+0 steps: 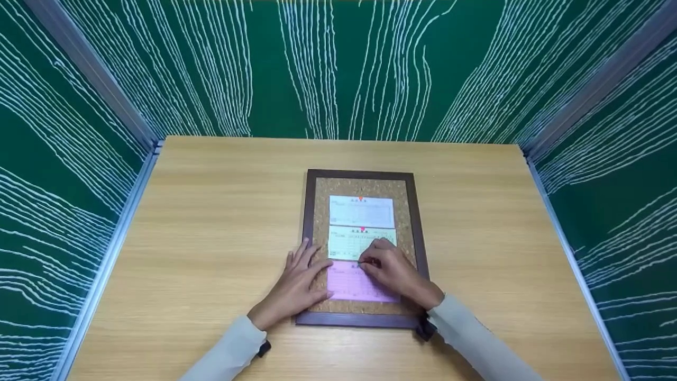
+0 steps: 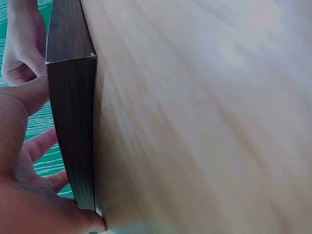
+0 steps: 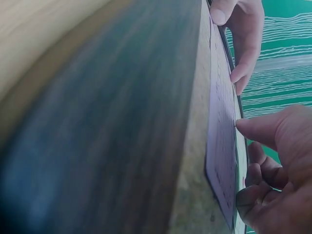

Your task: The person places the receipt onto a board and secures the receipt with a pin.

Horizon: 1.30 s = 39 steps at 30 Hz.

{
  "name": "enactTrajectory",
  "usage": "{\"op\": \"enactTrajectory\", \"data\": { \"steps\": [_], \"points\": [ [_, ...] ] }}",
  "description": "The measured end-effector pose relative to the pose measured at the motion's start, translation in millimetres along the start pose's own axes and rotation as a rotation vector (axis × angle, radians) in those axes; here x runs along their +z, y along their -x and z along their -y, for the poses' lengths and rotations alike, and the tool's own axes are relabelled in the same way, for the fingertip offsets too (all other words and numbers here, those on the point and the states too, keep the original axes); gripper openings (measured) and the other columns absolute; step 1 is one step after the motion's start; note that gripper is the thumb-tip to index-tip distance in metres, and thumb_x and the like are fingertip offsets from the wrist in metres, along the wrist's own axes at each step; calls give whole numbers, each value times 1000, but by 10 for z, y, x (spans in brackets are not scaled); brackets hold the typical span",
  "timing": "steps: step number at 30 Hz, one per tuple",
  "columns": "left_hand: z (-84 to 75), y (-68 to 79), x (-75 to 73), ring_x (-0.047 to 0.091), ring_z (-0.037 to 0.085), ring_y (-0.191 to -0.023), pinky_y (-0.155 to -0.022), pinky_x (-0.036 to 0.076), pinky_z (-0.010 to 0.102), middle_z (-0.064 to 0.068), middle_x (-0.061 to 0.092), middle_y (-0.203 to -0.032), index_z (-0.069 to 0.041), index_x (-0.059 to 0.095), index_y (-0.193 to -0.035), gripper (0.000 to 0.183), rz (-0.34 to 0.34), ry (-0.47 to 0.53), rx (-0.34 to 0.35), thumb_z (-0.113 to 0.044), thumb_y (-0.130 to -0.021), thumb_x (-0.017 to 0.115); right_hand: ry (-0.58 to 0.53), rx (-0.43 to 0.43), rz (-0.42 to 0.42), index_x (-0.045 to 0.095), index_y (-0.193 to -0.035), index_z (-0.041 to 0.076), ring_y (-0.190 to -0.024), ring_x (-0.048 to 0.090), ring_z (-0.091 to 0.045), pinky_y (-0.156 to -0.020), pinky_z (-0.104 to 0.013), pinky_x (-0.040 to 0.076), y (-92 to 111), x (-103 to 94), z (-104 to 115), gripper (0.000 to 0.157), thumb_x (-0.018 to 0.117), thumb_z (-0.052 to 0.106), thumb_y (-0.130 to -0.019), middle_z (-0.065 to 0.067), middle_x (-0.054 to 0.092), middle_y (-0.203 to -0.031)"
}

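Observation:
A cork board [image 1: 321, 211] in a dark wooden frame [image 1: 359, 319] lies on the table. Three printed slips run down it: white [image 1: 361, 212], green [image 1: 344, 243] and pink [image 1: 351, 283]. Red pins mark the top edges of the white and green slips. Spread over the board's left side, my left hand [image 1: 296, 283] touches the pink slip's left edge with thumb and index finger. My right hand [image 1: 390, 267] has curled fingers at the pink slip's top middle, where thumb and index finger pinch a tiny pin, mostly hidden by the fingertips.
The wooden table [image 1: 211, 211] extends around the board. Green walls [image 1: 349, 69] with wavy white lines enclose it at the back and both sides, with metal rails [image 1: 116, 233] along the table's side edges.

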<state>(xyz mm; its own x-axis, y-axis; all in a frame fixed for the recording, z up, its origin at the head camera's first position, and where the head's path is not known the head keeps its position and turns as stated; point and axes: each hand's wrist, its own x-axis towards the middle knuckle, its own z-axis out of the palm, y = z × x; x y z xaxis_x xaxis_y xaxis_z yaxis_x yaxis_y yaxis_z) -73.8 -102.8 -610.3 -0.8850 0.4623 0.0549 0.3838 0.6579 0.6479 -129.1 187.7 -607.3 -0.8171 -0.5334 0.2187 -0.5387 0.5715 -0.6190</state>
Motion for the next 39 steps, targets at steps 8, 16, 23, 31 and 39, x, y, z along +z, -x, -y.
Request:
{"op": "enactTrajectory", "data": {
  "steps": [8,16,23,31,39],
  "points": [
    [19,-9,11,6,46,-169,-129,8,77,20,32,-176,-14,66,-151,63,-7,-5,7,-33,-94,87,13,-2,2,86,-97,12,-90,60,-13,-77,-31,56,0,0,-14,8,88,5,-93,4,68,-91],
    [12,-6,9,5,46,-169,-130,7,76,19,32,-176,-15,66,-150,62,-8,4,-6,-31,-94,87,-15,31,7,87,-96,12,-90,62,-14,-78,-32,56,-17,-8,-13,7,87,6,-93,4,69,-91],
    [0,-6,24,5,45,-169,-129,6,77,18,32,-177,-15,67,-149,61,-9,13,-8,-31,-94,88,11,49,-7,87,-92,11,-89,61,-15,-78,-31,56,-22,1,2,8,89,4,-90,4,68,-89],
    [8,-26,26,5,44,-169,-129,8,78,18,33,-176,-15,66,-151,62,-6,-1,-8,-31,-95,86,51,97,17,86,-88,11,-89,61,-16,-76,-30,55,-88,-17,52,4,88,9,-91,4,67,-89],
    [1,-33,20,6,46,-169,-129,9,78,19,34,-175,-14,66,-150,62,-10,-22,-10,-32,-94,86,22,62,26,86,-91,13,-90,62,-15,-78,-31,55,-94,-29,-8,7,89,7,-91,4,69,-90]
  ]
}}
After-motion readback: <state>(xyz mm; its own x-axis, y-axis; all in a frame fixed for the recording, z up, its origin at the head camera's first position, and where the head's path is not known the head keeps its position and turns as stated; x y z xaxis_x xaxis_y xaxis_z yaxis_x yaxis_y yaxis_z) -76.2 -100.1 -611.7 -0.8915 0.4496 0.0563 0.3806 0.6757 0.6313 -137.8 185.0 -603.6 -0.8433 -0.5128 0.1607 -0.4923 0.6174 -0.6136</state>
